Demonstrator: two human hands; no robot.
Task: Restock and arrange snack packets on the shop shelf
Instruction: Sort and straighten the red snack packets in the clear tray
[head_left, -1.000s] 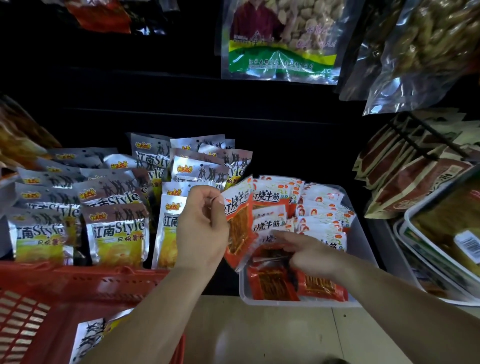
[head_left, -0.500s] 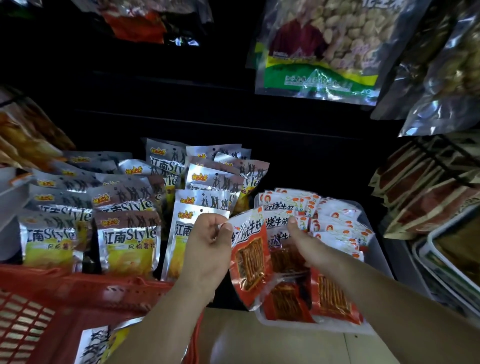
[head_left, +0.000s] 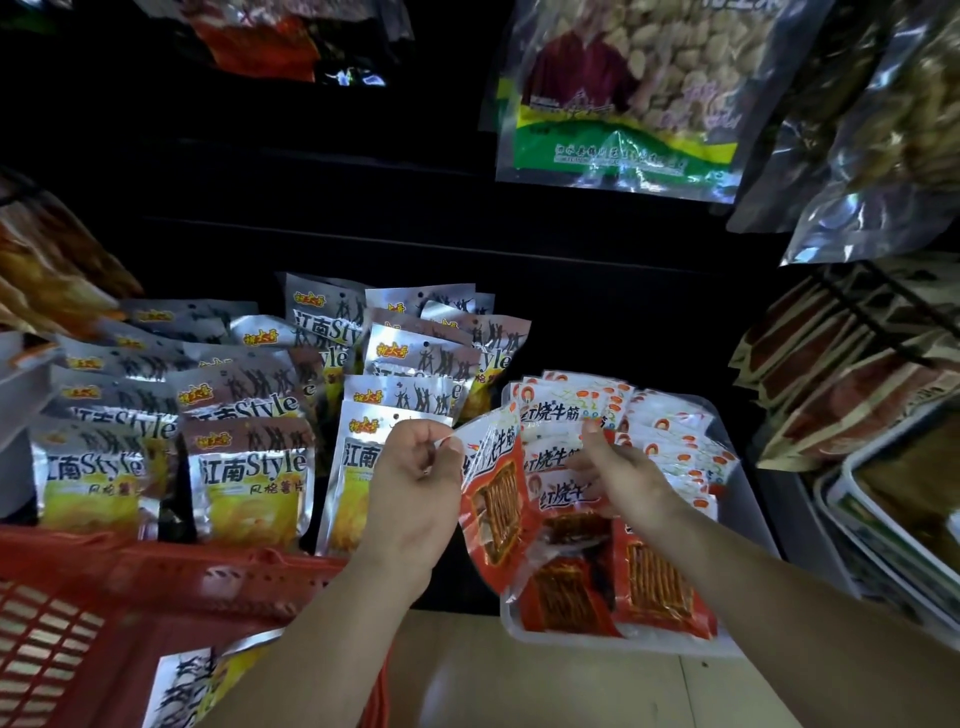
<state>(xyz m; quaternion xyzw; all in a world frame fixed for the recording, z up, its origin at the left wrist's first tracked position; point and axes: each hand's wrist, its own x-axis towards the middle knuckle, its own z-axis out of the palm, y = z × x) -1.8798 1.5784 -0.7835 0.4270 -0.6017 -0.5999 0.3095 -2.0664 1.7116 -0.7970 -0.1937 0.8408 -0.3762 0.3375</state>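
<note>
My left hand (head_left: 415, 483) pinches the top corner of a red-and-white snack packet (head_left: 496, 499), which hangs tilted at the left edge of a clear plastic tray (head_left: 737, 519). Several matching red packets (head_left: 654, 441) stand in rows inside that tray. My right hand (head_left: 618, 473) reaches into the rows, its fingers pressing among the packet tops; whether it holds one I cannot tell. To the left stand several silver-and-yellow chip packets (head_left: 249, 467) in rows on the shelf.
A red plastic basket (head_left: 104, 587) at the lower left holds more silver chip packets (head_left: 182, 686). Large bags hang above (head_left: 618, 93). Brown packets on a rack (head_left: 852, 374) and white trays (head_left: 883, 519) crowd the right side. A pale shelf edge (head_left: 519, 675) runs below.
My right hand has moved from the front packets up and back into the rows. My left hand keeps its pinch on the red packet, which now hangs lower beside the tray.
</note>
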